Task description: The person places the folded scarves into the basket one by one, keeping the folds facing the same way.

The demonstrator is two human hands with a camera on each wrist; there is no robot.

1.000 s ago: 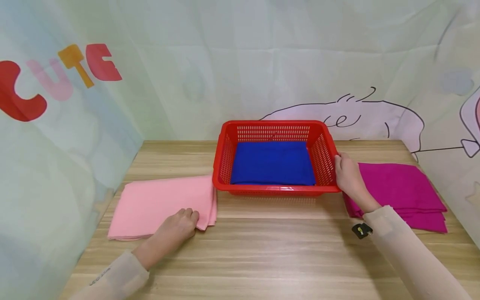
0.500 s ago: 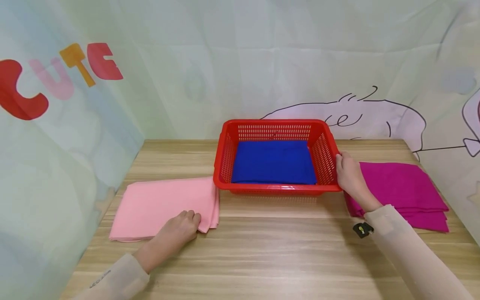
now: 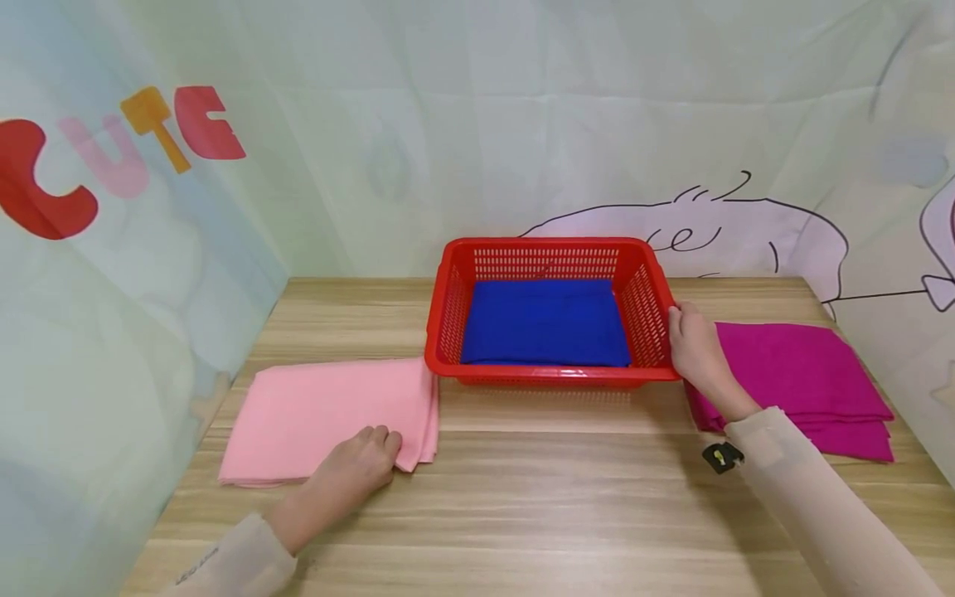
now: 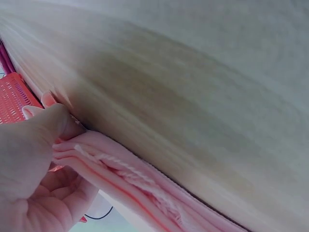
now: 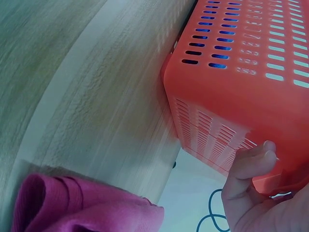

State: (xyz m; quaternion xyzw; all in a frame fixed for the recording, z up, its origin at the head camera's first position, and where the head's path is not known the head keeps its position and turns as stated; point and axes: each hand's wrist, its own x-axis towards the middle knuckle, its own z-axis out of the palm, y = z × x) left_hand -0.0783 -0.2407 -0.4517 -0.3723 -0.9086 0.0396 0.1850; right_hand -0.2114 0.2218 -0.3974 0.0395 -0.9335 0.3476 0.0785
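Folded pink cloth lies on the left of the table, its right end close by the basket's left corner. My left hand pinches its near edge, thumb on one side and fingers on the other; the left wrist view shows the stacked layers of the pink fold between them. With my right hand I grip the right rim of a red slotted plastic basket. Inside the basket a folded blue cloth lies flat. In the right wrist view, bent fingers curl at the basket's rim.
Folded magenta cloth lies at the right, partly behind my right wrist. A printed curtain hangs behind the table and along its left side. The wooden tabletop stretches between my forearms.
My left hand has drawn the pink cloth slightly toward me, so it sits a little lower in view. The right hand and the basket have stayed put.
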